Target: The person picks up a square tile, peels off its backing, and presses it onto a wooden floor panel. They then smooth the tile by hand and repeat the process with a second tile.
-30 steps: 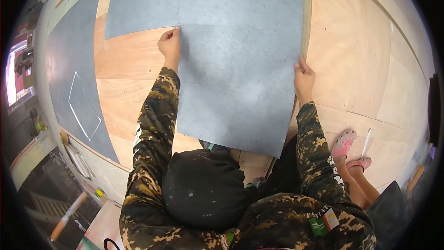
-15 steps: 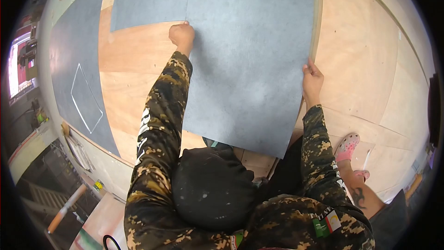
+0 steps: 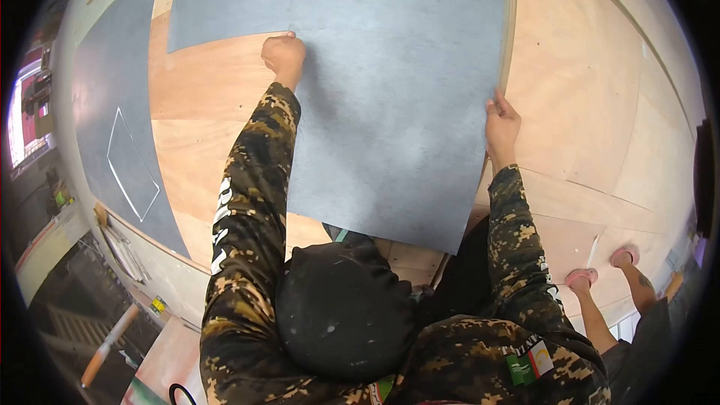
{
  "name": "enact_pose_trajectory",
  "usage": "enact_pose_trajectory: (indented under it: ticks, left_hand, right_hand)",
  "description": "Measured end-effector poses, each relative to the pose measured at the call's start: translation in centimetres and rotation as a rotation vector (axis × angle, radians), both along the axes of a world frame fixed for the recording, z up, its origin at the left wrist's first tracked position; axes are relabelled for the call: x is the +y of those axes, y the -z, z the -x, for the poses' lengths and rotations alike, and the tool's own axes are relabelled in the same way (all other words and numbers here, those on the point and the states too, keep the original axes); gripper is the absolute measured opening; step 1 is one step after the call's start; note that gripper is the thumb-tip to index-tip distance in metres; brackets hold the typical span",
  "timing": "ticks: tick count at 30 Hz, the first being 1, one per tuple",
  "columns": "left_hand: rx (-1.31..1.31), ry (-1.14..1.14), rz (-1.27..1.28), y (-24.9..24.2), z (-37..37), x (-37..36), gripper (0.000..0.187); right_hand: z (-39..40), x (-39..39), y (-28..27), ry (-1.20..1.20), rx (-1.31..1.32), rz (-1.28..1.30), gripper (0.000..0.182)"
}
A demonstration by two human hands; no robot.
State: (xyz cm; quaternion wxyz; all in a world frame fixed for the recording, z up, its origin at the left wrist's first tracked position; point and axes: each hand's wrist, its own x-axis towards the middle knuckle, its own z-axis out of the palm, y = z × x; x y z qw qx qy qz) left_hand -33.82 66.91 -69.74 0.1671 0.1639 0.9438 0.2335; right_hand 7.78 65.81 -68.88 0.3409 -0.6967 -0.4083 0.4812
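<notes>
Two hands, one blue-grey sheet (image 3: 397, 135); left hand (image 3: 283, 54), fingers curled closed, pinches its inner corner; right hand (image 3: 503, 129), thumb and forefinger nearly together, grips its right edge; sheet spreads before the person, plywood (image 3: 199, 79) either side; one dark grey panel (image 3: 112, 82) farther left; two pink clogs (image 3: 581, 278), shifted rightward since a second ago.

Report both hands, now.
Left hand: closed, holding the gray sheet by its left edge.
Right hand: closed, holding the gray sheet's right edge.
</notes>
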Motion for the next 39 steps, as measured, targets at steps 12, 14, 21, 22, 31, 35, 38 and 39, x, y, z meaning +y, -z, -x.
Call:
enact_pose_trajectory:
  ticks: [12, 14, 21, 22, 31, 35, 38, 39]
  left_hand:
    - [0.02, 0.134, 0.071, -0.9, 2.1, -0.4, 0.036]
    - [-0.024, 0.092, 0.095, -0.9, 2.5, -0.6, 0.035]
    - [-0.118, -0.074, -0.005, 0.8, 3.3, -0.7, 0.034]
    - [-0.061, -0.036, 0.0, 0.8, 2.8, -0.7, 0.034]
    - [0.132, 0.047, -0.026, 1.0, 0.7, -0.4, 0.023]
    - [0.252, 0.103, -0.107, 2.3, 1.2, -0.7, 0.022]
    - [0.473, 0.413, -0.038, 1.0, 2.1, -1.7, 0.026]
    - [0.47, 0.419, -0.038, 0.3, 1.6, -1.5, 0.026]
  right_hand:
    - [-0.1, -0.1, 0.0, 0.038, 0.058, 0.013, 0.042]
    - [-0.2, -0.3, -0.2, 0.026, 0.059, 0.015, 0.041]
    - [-0.7, -0.1, 0.3, -0.01, 0.089, 0.026, 0.041]
    - [-0.6, 0.0, 0.2, -0.012, 0.09, 0.027, 0.041]
    - [-0.5, 0.0, -0.1, -0.056, -0.004, 0.043, 0.04]
    - [-0.5, 0.1, 0.9, -0.053, 0.001, 0.022, 0.041]
    - [-0.7, 0.3, 0.7, -0.032, 0.029, 0.018, 0.042]
    - [-0.8, 0.1, 0.5, -0.041, 0.025, 0.042, 0.042]
